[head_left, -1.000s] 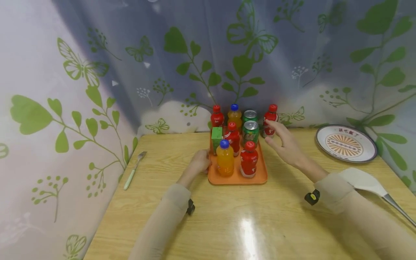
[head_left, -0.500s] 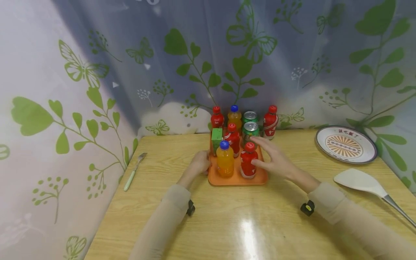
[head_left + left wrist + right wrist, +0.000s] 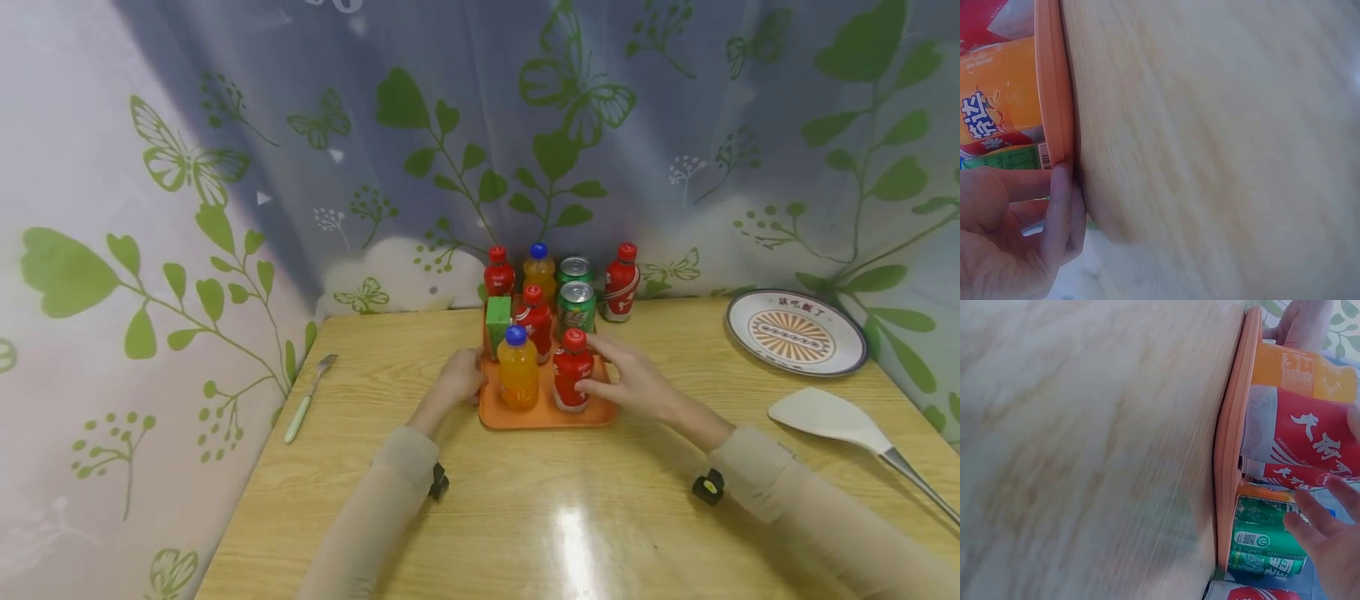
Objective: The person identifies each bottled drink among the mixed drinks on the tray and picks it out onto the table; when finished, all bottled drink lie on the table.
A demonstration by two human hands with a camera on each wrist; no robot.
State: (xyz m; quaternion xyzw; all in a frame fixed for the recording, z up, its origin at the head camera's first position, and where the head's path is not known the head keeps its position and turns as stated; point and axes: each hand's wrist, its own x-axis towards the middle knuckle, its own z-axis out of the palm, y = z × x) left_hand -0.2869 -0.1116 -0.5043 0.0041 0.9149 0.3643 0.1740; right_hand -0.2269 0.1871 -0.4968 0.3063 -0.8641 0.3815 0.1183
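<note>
A curtain [image 3: 450,125] printed with green leaves and butterflies backs a wood-grain table [image 3: 337,517]. On the far half of the table sits an orange tray [image 3: 546,419] packed with upright drinks; to its right, well apart, lie a white plate [image 3: 797,333] and a pale spatula [image 3: 832,419]. The left hand [image 3: 459,377] pinches the tray's left rim, apparently steadying it. The right hand [image 3: 633,379] straddles the front red bottle [image 3: 572,367], which stands near the tray's front right corner: thumb on the near side, fingers spread beyond it. The right wrist view cuts that hand off, so I cannot tell how firmly it touches. The step in hand looks like taking hold of this bottle; the next move would call for fingers wrapped round it and a steady, upright lift. Its left side is hemmed by an orange bottle [image 3: 519,371], and a green can [image 3: 577,308] stands behind; the tray's right rim is close, while open wood spreads widest toward the person. Slimmest of all, a fork [image 3: 311,398] lies near the table's left edge.
</note>
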